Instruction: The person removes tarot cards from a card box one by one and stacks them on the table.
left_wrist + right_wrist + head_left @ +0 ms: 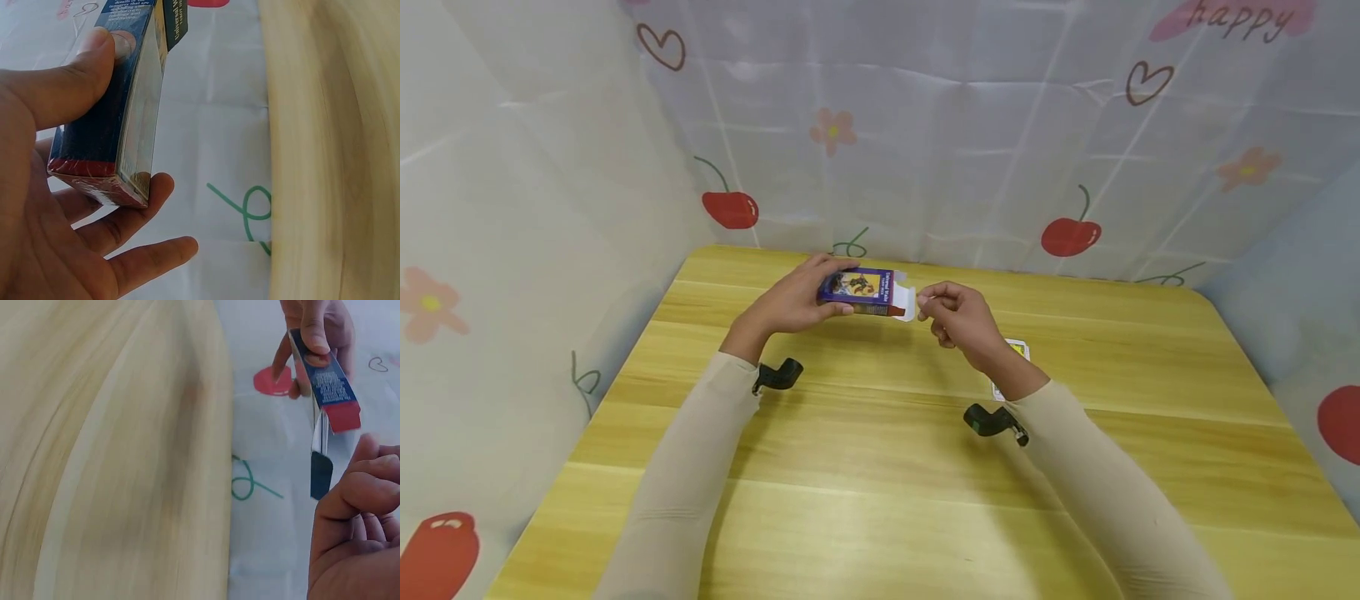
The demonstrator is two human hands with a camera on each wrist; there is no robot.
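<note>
One small box (861, 286) is near the middle of the head view, gripped by the left hand (799, 298), while the right hand (964, 323) curls, seemingly empty, beside its open flap (904, 301), which could tear if tugged hard.

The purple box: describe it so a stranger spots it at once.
Over the wooden table, toward its far edge, is the left hand. Its grip holds the purple box. Unlike the flat, partly hidden card, it is thick, with white flaps open at one end.
</note>
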